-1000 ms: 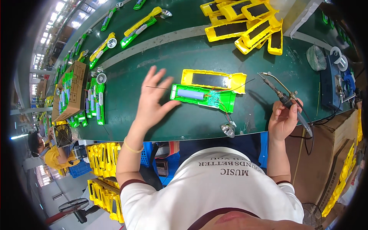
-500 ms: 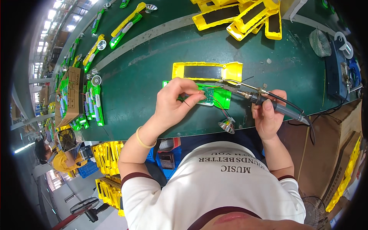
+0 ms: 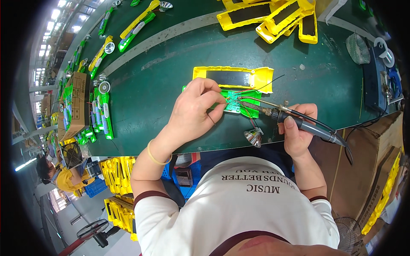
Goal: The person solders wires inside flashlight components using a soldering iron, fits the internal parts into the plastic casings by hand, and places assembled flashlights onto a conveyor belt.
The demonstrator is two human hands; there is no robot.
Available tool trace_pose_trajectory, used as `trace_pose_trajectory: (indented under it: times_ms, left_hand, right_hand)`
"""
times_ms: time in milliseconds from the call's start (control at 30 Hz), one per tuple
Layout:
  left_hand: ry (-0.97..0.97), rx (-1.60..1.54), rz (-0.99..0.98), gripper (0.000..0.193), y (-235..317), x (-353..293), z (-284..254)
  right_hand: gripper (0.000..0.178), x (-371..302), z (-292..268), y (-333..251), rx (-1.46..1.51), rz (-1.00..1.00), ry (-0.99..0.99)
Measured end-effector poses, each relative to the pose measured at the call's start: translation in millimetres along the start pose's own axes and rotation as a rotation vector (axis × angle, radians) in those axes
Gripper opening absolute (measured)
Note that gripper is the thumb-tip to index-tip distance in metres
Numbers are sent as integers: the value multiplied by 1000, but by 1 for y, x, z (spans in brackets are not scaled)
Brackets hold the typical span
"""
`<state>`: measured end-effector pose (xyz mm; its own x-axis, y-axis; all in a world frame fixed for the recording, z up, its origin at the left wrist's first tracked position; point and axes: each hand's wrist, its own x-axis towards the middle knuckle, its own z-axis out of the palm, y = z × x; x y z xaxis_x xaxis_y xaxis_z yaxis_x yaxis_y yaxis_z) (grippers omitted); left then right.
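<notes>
A green circuit board (image 3: 233,104) lies in a green plastic casing (image 3: 253,112) on the bench. My left hand (image 3: 194,109) is closed in a pinch at the board's left side, on a thin wire that its fingers mostly cover. In my right hand (image 3: 299,132) is a soldering iron (image 3: 305,125) with a thin metal feed tube (image 3: 265,102) clamped along it. The iron's tip is down at the board; whether it touches cannot be made out. Wires run from the board to a round silver reflector (image 3: 253,137). Just behind lies a yellow casing (image 3: 261,80) with a dark panel.
Yellow casings (image 3: 290,17) are heaped at the back. On the left stand a cardboard box (image 3: 80,104) and several green assemblies (image 3: 104,115). A blue soldering station (image 3: 376,81) and a solder spool (image 3: 384,51) are on the right. A co-worker in yellow (image 3: 70,177) sits at far left.
The soldering iron's tip has come down and left onto the board area. My left fingers have shifted slightly, staying pinched by the board. The whole view has moved a little.
</notes>
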<state>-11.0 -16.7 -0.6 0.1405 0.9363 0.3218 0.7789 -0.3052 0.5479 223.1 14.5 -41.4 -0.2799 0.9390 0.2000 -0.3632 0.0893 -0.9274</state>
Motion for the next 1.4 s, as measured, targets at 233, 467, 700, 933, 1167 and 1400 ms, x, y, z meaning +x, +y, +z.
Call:
trace_pose_trajectory:
  times_ms: [233,467,700,933,1167,1400]
  left_hand:
    - [-42,19,2,11,2,3,-2]
    - [-88,-20,-30,10,3,4,-6]
    - [-118,5,-33,9,6,7,-9]
    - [-113,37,7,10,6,9,-8]
    - [-118,18,23,10,5,9,-8]
    - [-124,19,32,14,3,4,-12]
  right_hand:
    - [26,-1,-2,6,-94,-22,-67]
    - [25,3,1,6,-188,6,-70]
    - [30,2,4,-4,2,63,32]
    - [28,2,0,-2,-16,26,11]
    - [27,2,3,-4,-28,64,16]
    - [27,0,6,-2,-45,49,-4]
